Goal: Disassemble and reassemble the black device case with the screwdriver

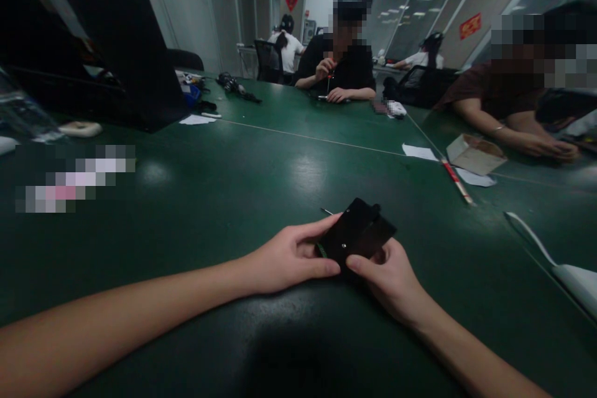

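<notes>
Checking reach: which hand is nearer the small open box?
Right. The right hand is left of the box and closer to the camera; the left hand is farther left.

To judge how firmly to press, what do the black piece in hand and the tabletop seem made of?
The black piece: probably plastic or painted metal, smooth and dark; its faces look flat and stiff.
The tabletop: perhaps laminate or a rubbery mat, low-gloss green; light reflects as blurred patches.
</notes>
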`<state>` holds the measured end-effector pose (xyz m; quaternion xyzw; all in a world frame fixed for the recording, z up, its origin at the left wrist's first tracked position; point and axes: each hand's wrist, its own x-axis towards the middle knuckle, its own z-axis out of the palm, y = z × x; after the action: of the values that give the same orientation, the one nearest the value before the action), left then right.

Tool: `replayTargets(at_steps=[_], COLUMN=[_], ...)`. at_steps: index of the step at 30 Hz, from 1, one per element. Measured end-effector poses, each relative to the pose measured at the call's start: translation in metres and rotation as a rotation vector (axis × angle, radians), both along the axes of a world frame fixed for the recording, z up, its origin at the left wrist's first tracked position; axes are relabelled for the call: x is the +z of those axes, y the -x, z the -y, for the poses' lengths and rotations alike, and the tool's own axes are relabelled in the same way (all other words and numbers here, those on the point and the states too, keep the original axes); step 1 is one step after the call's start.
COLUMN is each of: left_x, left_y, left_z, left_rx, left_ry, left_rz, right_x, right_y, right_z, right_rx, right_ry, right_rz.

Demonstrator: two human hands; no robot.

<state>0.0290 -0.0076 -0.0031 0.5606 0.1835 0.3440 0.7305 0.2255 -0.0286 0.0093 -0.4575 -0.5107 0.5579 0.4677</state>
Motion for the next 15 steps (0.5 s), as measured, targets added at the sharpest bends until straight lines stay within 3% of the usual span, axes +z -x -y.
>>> replayTargets(at_steps=[6, 9, 12, 15], left_x=[0.001, 0.003, 0.004, 0.004], left_y=[-0.01, -0.01, -0.009, -0.007], left_z=[0.011, 0.012, 0.011, 0.009], left_rx=[0.034, 0.054, 0.127, 0.132], left_ry=[-0.042, -0.034, -0.136, -0.209], left_rz=[0.129, 0.085, -0.018, -0.052], right_x=[-0.003, -0.002, 0.001, 0.003], right_y=[0.001, 0.001, 0.003, 0.004], right_z=[0.004, 0.004, 0.003, 0.004], right_rx=[0.125, 0.181, 0.264, 0.259], right_ry=[0.039, 0.026, 0.06, 0.121], right_rz=[-0.113, -0.165, -0.273, -0.336])
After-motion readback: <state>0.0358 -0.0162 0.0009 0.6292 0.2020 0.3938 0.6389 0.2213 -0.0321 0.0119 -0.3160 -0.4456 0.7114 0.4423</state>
